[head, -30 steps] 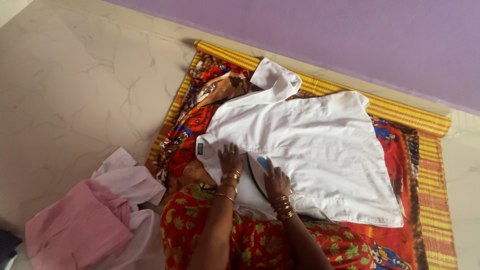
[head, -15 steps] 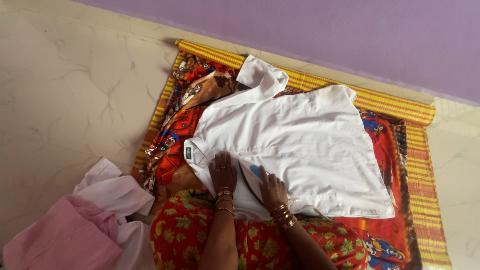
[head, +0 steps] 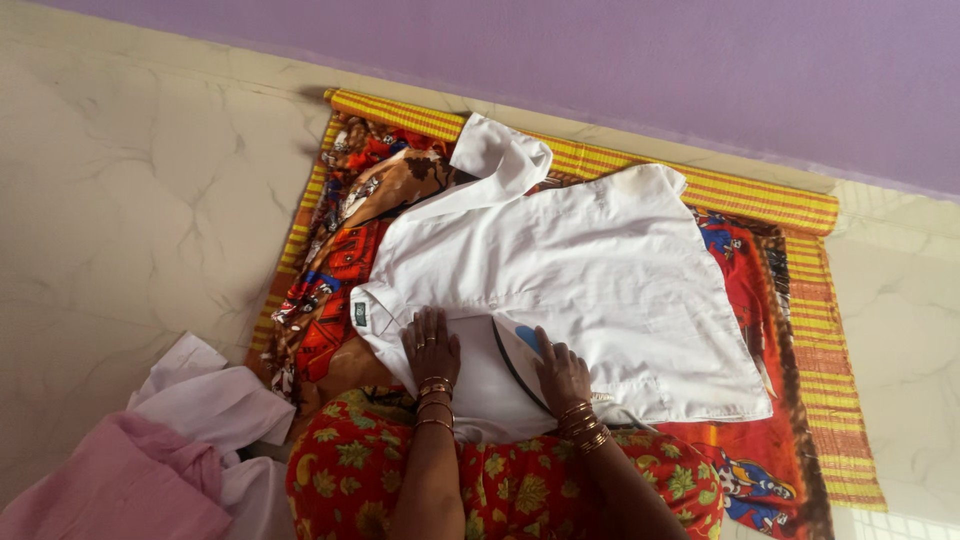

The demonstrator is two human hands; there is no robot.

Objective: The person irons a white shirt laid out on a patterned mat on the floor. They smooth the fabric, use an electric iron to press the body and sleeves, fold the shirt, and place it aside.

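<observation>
White shirt point(head: 580, 260) lies spread flat on a red patterned cloth point(head: 330, 270) over a striped yellow mat point(head: 810, 330). Left hand point(head: 430, 345) presses open-palmed on the shirt near its collar. Right hand point(head: 562, 372) is wrapped around an iron point(head: 515, 345) resting on the shirt. Pink and white clothes point(head: 150, 450) lie on the floor nearby.

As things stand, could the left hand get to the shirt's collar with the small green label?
Probably yes. The left hand lies flat on the white shirt, and the collar is just beside its fingers with only flat cloth between.
</observation>
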